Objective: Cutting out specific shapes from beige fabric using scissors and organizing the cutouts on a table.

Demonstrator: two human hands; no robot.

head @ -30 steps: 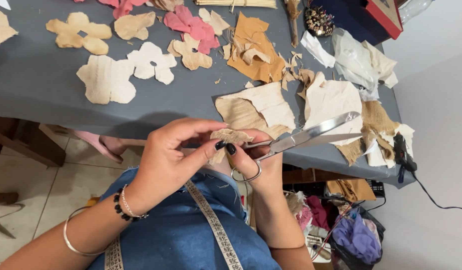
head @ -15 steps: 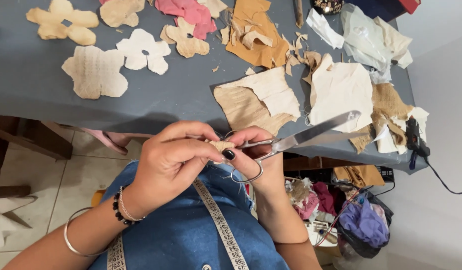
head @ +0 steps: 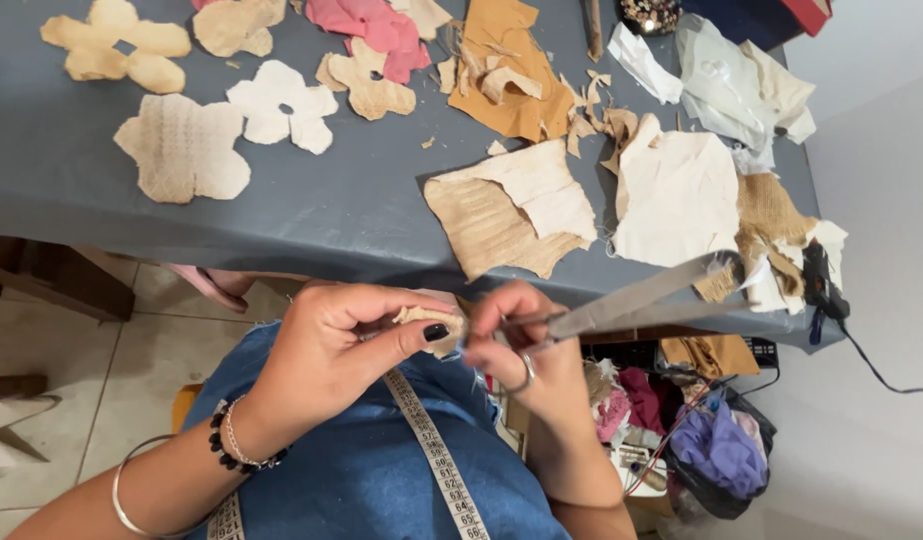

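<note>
Your left hand (head: pixel 331 350) pinches a small tan cloth scrap (head: pixel 428 317), your right hand (head: pixel 526 350) grips long silver scissors (head: pixel 631 300) with blades nearly shut, and many cut cloth flower shapes (head: pixel 181 148) already lie on the grey table (head: pixel 321 210)

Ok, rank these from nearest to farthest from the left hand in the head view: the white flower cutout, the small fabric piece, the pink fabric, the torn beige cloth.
From the left hand:
1. Small fabric piece, pinched in its fingers.
2. Torn beige cloth, on the table just beyond, slightly right.
3. White flower cutout, farther up the table.
4. Pink fabric, at the table's far edge.
</note>
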